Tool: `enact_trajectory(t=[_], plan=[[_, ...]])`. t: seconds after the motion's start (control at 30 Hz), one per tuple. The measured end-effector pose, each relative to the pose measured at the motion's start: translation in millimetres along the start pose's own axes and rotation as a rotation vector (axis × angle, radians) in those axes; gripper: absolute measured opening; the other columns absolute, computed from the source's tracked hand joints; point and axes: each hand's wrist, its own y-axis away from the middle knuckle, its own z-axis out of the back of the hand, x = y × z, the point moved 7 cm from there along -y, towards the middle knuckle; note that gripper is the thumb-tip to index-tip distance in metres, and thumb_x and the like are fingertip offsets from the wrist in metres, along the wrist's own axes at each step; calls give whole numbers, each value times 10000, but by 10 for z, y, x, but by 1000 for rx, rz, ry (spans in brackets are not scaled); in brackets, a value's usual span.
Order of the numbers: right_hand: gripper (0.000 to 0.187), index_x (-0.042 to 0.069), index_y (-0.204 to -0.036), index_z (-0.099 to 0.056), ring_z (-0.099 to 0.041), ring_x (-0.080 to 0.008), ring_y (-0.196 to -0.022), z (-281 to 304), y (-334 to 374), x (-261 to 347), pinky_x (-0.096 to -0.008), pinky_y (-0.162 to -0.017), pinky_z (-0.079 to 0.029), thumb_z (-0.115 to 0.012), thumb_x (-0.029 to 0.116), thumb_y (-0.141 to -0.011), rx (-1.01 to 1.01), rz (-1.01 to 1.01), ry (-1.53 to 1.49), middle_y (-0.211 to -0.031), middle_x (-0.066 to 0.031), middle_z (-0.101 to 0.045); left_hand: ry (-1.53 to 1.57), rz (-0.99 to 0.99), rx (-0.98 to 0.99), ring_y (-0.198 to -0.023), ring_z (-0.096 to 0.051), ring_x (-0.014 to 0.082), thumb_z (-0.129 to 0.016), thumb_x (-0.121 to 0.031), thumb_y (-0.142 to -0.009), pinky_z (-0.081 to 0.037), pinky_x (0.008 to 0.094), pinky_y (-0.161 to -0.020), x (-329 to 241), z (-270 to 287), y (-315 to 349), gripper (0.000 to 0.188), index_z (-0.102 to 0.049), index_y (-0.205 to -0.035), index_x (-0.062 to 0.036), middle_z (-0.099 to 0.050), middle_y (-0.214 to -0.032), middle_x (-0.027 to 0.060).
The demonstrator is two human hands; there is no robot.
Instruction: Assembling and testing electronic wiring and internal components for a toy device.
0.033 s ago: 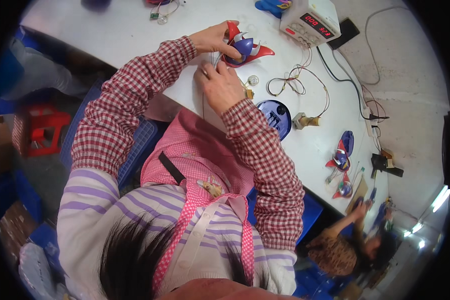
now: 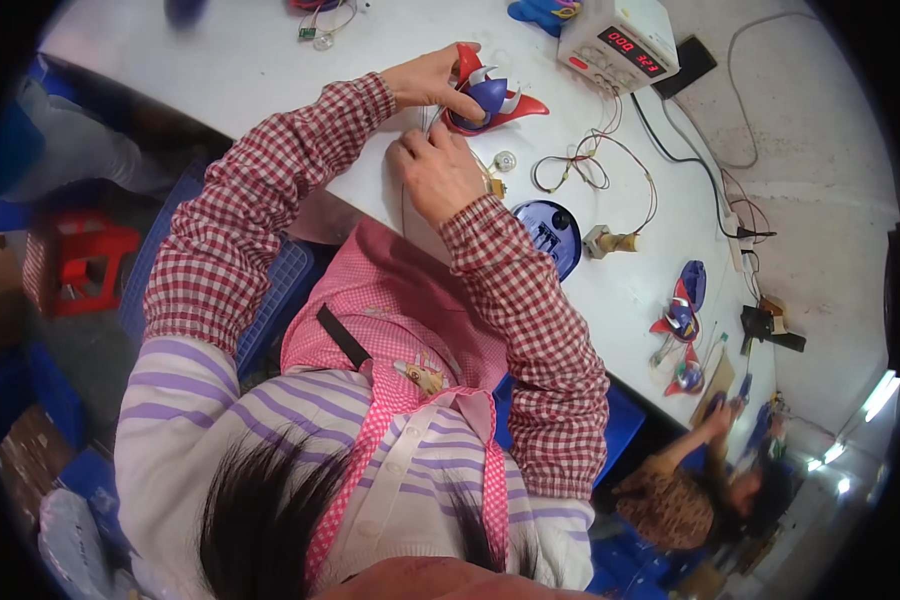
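Observation:
My left hand (image 2: 430,80) grips a red and purple plastic toy piece (image 2: 487,96) with white horn-like points, thumb on its near side, holding it on the white table. Just below it, my right hand (image 2: 438,176) has its fingers bent and pressed together at the toy's lower left edge. Whatever those fingers pinch is hidden; a thin wire runs beside them. Close to the right wrist lie a small clear round part (image 2: 505,161) on wires and a yellowish block (image 2: 497,187). A round dark blue plastic shell (image 2: 550,232) rests partly behind my right sleeve.
At the back right stands a white power supply (image 2: 622,48) with a red display. Its thin leads (image 2: 585,165) loop over the table to a metal and yellow cylinder (image 2: 610,242). More red and purple toys (image 2: 682,315) lie farther right, near a co-worker (image 2: 685,490). A red stool (image 2: 95,262) stands at left.
My right hand has shifted very slightly, its fingers still bent at the toy's edge. The left hand and the toy stay put. A dark blurred shape at the far left table edge has moved up.

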Motion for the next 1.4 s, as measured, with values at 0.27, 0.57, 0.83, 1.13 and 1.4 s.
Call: enact_trajectory(t=[0.27,0.57,0.83,1.13,1.4], plan=[[111,81,-862,-582,-468,-227,-911,353,-1,-69,-337,-815,-388,-564,139,-769,-92,12,3,-999,-43,-534,-37,200,10,-934,-596,250,-773,-243,-684,-469,292,-858,-312,-176,95,626,-487,-1169,32,-597,-1056,174],[219,37,-928,-608,-506,-175,-649,1198,805,-452,-256,-560,-426,-666,-32,-728,-427,-333,-451,-824,-67,-543,740,64,-154,-809,-628,188,-737,-200,-740,-507,257,-763,-372,-371,305,431,-543,-1049,31,-638,-915,121],[152,-1,-963,-558,-525,-136,-714,566,2057,-1033,-226,-616,-437,-609,38,-826,-322,-1093,-686,-878,-70,-559,546,63,65,-844,-627,199,-763,-166,-722,-505,274,-800,-390,-1213,671,491,-510,-1102,15,-624,-943,112],[219,20,-1036,-485,-534,-168,-804,380,2089,-1008,-253,-715,-451,-577,90,-851,-563,-1154,-787,-976,-99,-548,-175,-198,-27,-972,-583,211,-788,-191,-683,-477,299,-873,-445,-1366,665,673,-433,-1229,-21,-577,-1090,143],[293,18,-1119,-473,-539,-182,-857,663,1201,-858,-271,-789,-449,-556,87,-847,-368,-909,-1069,-1004,-112,-539,875,124,-3,-1013,-558,212,-775,-187,-682,-455,322,-907,-412,-965,1030,747,-377,-1292,-24,-558,-1138,131]])
